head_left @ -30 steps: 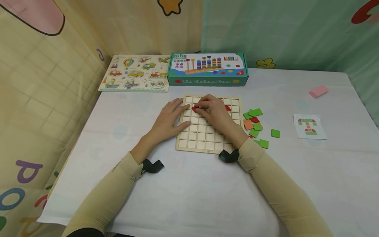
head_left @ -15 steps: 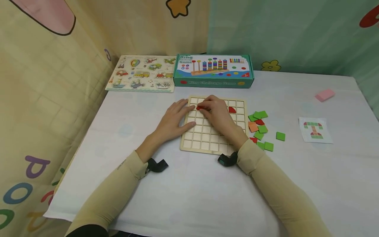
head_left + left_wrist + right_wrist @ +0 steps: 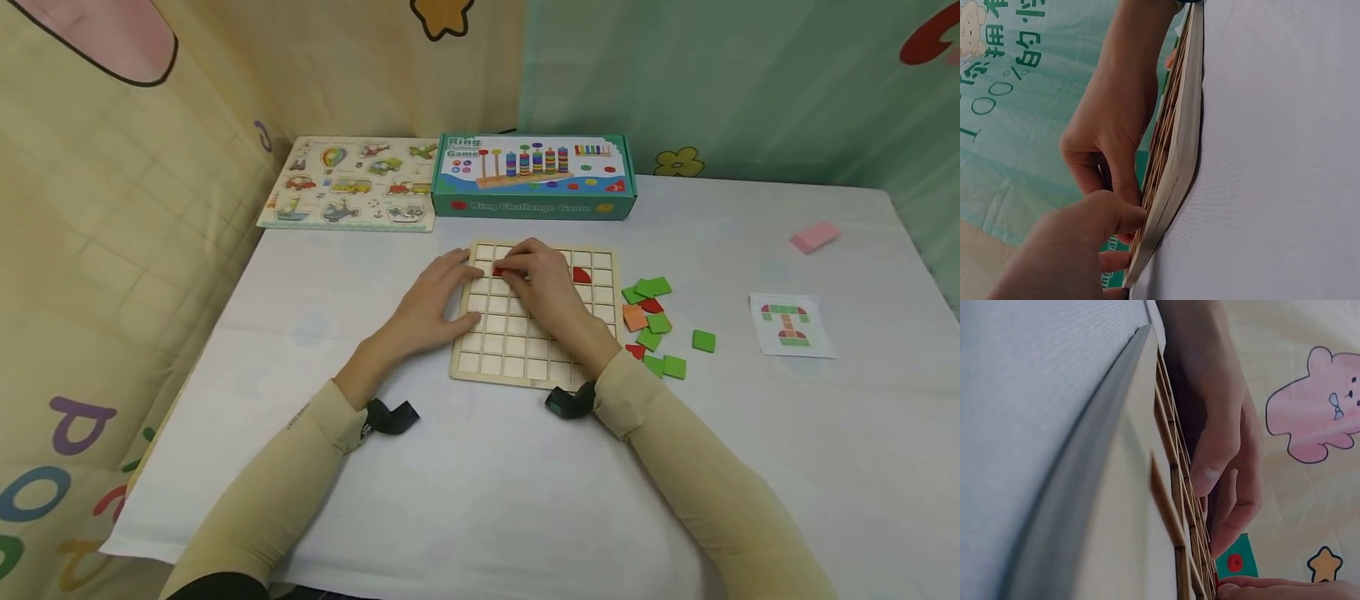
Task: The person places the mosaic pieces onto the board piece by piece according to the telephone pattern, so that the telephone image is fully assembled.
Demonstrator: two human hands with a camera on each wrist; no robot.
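Note:
A wooden grid board (image 3: 495, 343) lies on the white table. My left hand (image 3: 431, 302) rests at its left edge, fingers extended and the thumb touching the frame. With its fingertips my right hand (image 3: 551, 292) pinches a small red tile (image 3: 497, 272) over a cell near the board's upper left; most of the tile is hidden. A red quarter-round tile (image 3: 581, 275) sits in a cell farther right. In the left wrist view the left hand (image 3: 1066, 247) is nearest. The right wrist view shows the right hand's fingers (image 3: 1272, 590) at the bottom.
Loose green tiles (image 3: 652, 287), an orange tile (image 3: 634, 317) and red ones lie right of the board. Farther right are a pattern card (image 3: 819, 342) and a pink block (image 3: 815, 237). A game box (image 3: 536, 208) and a picture puzzle (image 3: 360, 200) stand behind.
The head view has shifted slightly. Both hands keep nearly the same places on the board, and a little less of the red tile shows under the right fingertips.

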